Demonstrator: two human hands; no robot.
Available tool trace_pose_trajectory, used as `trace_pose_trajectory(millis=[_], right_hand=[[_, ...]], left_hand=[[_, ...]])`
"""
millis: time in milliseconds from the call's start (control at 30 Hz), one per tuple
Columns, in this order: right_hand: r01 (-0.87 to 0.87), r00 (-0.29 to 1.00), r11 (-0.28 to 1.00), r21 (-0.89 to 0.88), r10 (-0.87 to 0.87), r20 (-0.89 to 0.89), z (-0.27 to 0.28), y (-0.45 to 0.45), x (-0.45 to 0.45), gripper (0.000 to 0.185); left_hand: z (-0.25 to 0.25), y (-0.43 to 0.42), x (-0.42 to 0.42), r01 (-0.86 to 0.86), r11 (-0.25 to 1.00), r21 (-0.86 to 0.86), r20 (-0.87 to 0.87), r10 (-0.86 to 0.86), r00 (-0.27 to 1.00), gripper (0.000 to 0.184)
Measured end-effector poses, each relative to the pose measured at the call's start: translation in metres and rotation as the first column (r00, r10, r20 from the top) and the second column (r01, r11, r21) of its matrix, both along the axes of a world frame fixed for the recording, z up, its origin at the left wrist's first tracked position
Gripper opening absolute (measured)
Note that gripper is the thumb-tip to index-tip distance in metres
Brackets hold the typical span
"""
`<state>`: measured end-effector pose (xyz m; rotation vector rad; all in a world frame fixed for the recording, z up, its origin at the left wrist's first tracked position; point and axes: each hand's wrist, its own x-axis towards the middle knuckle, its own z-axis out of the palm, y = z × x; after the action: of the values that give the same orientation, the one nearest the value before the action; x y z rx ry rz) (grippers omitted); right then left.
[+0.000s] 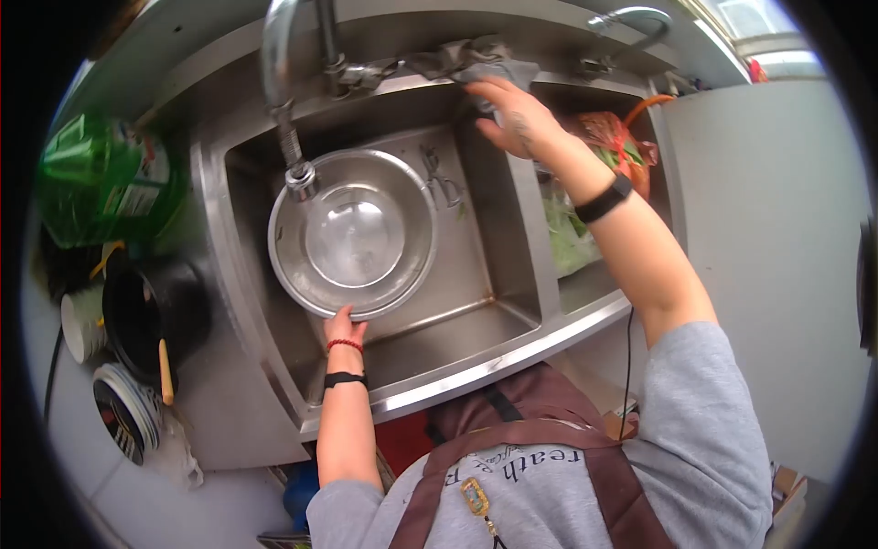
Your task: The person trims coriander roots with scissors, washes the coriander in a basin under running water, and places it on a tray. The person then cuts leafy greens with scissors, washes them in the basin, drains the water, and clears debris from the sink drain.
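A round stainless steel basin [291,242] stands in the left sink compartment, under the faucet spout [303,178]. At its near rim is my left hand [346,324], fingers closed over the edge. The basin's bottom looks shiny; whether it holds water I cannot tell. My right hand [517,119] reaches to the sink's back ledge, with the fingers stretched out and the thumb apart. Its fingertips are at a crumpled grey cloth [508,71], apparently touching it. A metal item resembling scissors [443,188] lies on the sink floor, right of the basin.
The right compartment holds bagged green vegetables [569,229] and a red plastic bag [608,137]. Left of the sink stand a large green bottle [114,183], a black pot [151,311] and stacked plates [133,412]. A second faucet [640,32] rises at the back right.
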<state>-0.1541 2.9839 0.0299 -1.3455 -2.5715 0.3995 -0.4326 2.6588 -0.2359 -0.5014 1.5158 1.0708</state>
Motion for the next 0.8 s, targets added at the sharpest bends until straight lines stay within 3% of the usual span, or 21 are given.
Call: trace_pose_trajectory(millis=[67, 133, 167, 200, 233, 267, 300, 333, 367, 400, 433, 467, 533, 600, 633, 700, 733, 800], right_hand=[[0.208, 0.978, 0.975, -0.075, -0.21, -0.016, -0.015, -0.007, 0.076, 0.037], [0.339, 0.937, 0.932, -0.129, -0.346, -0.038, -0.053, -0.029, 0.163, 0.018], [0.571, 0.819, 0.786, -0.235, -0.531, 0.217, -0.069, -0.044, 0.192, 0.02], [0.629, 0.776, 0.692, -0.353, -0.583, 0.239, -0.08, -0.069, 0.218, 0.03], [0.615, 0.788, 0.677, -0.405, -0.542, 0.292, -0.104, -0.09, 0.236, 0.047], [0.519, 0.853, 0.776, -0.359, -0.498, 0.156, -0.131, -0.117, 0.247, 0.061], [0.463, 0.859, 0.684, -0.563, -0.504, 0.094, -0.126, -0.136, 0.233, 0.066], [0.36, 0.883, 0.733, -0.577, -0.468, -0.044, -0.139, -0.154, 0.226, 0.06], [0.426, 0.874, 0.635, -0.644, -0.472, 0.113, -0.123, -0.161, 0.202, 0.052], [0.371, 0.903, 0.721, -0.585, -0.426, 0.047, -0.12, -0.177, 0.191, 0.048], [0.351, 0.905, 0.823, -0.447, -0.421, -0.064, -0.129, -0.193, 0.189, 0.045], [0.386, 0.876, 0.781, -0.492, -0.478, -0.072, -0.111, -0.195, 0.187, 0.042], [0.397, 0.771, 0.656, -0.641, -0.617, -0.154, -0.082, -0.191, 0.205, 0.034], [0.395, 0.626, 0.701, -0.594, -0.679, -0.384, -0.068, -0.184, 0.235, 0.03], [0.395, 0.54, 0.719, -0.572, -0.686, -0.488, -0.057, -0.179, 0.253, 0.028], [0.314, 0.382, 0.61, -0.728, -0.783, -0.491, -0.017, -0.165, 0.284, 0.028], [0.27, 0.297, 0.583, -0.767, -0.808, -0.509, 0.001, -0.156, 0.296, 0.029], [0.124, 0.282, 0.595, -0.794, -0.788, -0.547, 0.04, -0.144, 0.309, 0.028]], left_hand=[[-0.019, -0.011, -0.005, 0.008, 0.999, -0.048, -0.003, -0.008, 1.0, 0.032], [0.013, -0.005, -0.003, 0.006, 0.998, -0.057, -0.052, -0.009, 0.999, 0.033], [0.028, 0.0, -0.003, 0.087, 0.993, -0.083, -0.13, -0.098, 0.987, 0.039], [0.038, 0.003, -0.003, 0.167, 0.979, -0.115, -0.206, -0.188, 0.96, 0.045], [0.043, 0.007, 0.006, 0.162, 0.97, -0.183, -0.463, -0.231, 0.856, 0.049], [0.048, 0.011, 0.015, 0.138, 0.96, -0.245, -0.682, -0.271, 0.679, 0.052], [0.072, 0.02, 0.029, 0.112, 0.985, -0.133, -0.735, -0.174, 0.655, 0.048], [0.096, 0.031, 0.047, 0.269, 0.963, -0.006, -0.705, -0.195, 0.682, 0.044], [0.121, 0.042, 0.068, 0.411, 0.903, 0.121, -0.675, -0.229, 0.702, 0.041], [0.149, 0.051, 0.092, 0.534, 0.81, 0.244, -0.645, -0.275, 0.713, 0.037], [0.184, 0.069, 0.124, 0.634, 0.695, 0.34, -0.504, -0.435, 0.746, 0.035], [0.212, 0.089, 0.162, 0.69, 0.568, 0.449, -0.357, -0.594, 0.721, 0.033], [0.235, 0.113, 0.238, 0.725, 0.49, 0.484, -0.093, -0.795, 0.599, 0.032], [0.22, 0.125, 0.302, 0.688, 0.582, 0.434, 0.192, -0.806, 0.561, 0.034], [0.202, 0.123, 0.328, 0.767, 0.49, 0.414, -0.061, -0.826, 0.561, 0.038], [0.17, 0.112, 0.367, 0.902, 0.332, 0.278, -0.536, -0.725, 0.432, 0.045], [0.172, 0.113, 0.377, 0.878, 0.398, 0.266, -0.552, -0.684, 0.477, 0.048], [0.177, 0.115, 0.391, 0.817, 0.518, 0.254, -0.594, -0.584, 0.554, 0.054]])
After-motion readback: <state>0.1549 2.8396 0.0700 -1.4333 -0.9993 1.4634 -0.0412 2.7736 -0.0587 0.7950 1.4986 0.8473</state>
